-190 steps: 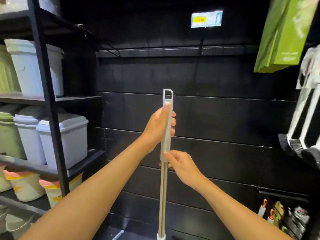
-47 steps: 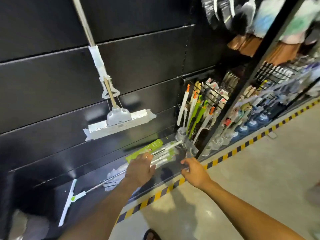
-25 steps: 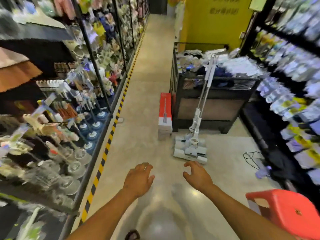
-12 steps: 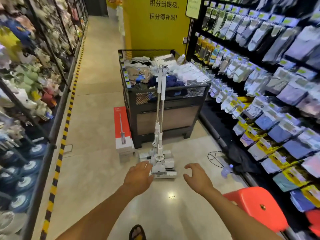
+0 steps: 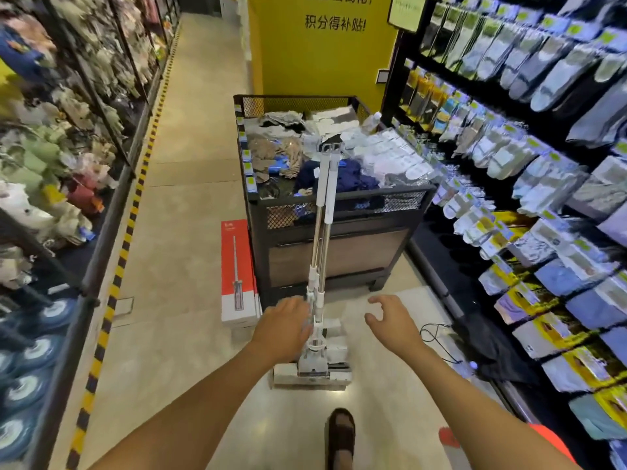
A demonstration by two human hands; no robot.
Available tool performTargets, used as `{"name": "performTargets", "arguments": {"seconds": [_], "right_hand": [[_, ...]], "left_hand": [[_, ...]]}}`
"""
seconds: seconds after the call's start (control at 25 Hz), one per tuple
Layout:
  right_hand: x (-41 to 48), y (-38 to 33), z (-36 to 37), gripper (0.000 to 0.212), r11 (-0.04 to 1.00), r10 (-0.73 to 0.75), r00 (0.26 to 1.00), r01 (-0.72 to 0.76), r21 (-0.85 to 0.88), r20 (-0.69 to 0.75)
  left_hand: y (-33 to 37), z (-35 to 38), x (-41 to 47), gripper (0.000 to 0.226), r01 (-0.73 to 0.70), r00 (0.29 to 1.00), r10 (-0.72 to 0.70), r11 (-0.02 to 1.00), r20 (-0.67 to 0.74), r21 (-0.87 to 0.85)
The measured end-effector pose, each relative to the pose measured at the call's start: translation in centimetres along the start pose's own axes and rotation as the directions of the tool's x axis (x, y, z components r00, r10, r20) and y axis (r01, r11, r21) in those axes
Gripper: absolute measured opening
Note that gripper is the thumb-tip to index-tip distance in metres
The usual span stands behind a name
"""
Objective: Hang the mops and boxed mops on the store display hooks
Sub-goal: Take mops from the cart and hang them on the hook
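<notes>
Two mops (image 5: 324,212) are leaning side by side against the wire bin (image 5: 359,252). Their heads are sitting on the floor (image 5: 190,232), one partly hiding the other. The left hand (image 5: 281,329) is hovering with loose, uncurled fingers right at the lower poles, and blur is hiding whether the fingertips are touching them. The right hand (image 5: 393,322) is hanging spread and empty just beside the mops. Red-and-white mop boxes (image 5: 237,273) are standing on end beside the bin, too overlapped to count. An orange stool (image 5: 553,440) is showing only in part behind the right forearm.

A shop aisle — packaged socks (image 5: 509,157) on hooks, a goods bin (image 5: 339,205).
</notes>
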State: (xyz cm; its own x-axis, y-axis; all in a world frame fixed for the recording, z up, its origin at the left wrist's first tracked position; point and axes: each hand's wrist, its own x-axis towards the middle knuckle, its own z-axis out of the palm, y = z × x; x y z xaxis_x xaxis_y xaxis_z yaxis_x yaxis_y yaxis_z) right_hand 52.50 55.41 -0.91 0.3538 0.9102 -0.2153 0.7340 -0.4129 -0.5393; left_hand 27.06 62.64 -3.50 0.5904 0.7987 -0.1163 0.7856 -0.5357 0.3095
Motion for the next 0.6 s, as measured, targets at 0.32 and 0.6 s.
{"name": "performTargets", "arguments": {"seconds": [0.32, 0.6], "right_hand": [[19.6, -3.0, -4.9, 0.045, 0.986, -0.165, 0.979, 0.166, 0.000, 0.116], [36.3, -8.1, -6.7, 0.040, 0.969, -0.138, 0.984, 0.111, 0.221, 0.113]], "left_hand": [[-1.4, -1.5, 14.4, 0.054, 0.161, 0.986, -0.163, 0.985, -0.027, -0.060], [-2.6, -2.6, 19.6, 0.051, 0.349, 0.932, -0.361, 0.924, -0.048, -0.157]]}}
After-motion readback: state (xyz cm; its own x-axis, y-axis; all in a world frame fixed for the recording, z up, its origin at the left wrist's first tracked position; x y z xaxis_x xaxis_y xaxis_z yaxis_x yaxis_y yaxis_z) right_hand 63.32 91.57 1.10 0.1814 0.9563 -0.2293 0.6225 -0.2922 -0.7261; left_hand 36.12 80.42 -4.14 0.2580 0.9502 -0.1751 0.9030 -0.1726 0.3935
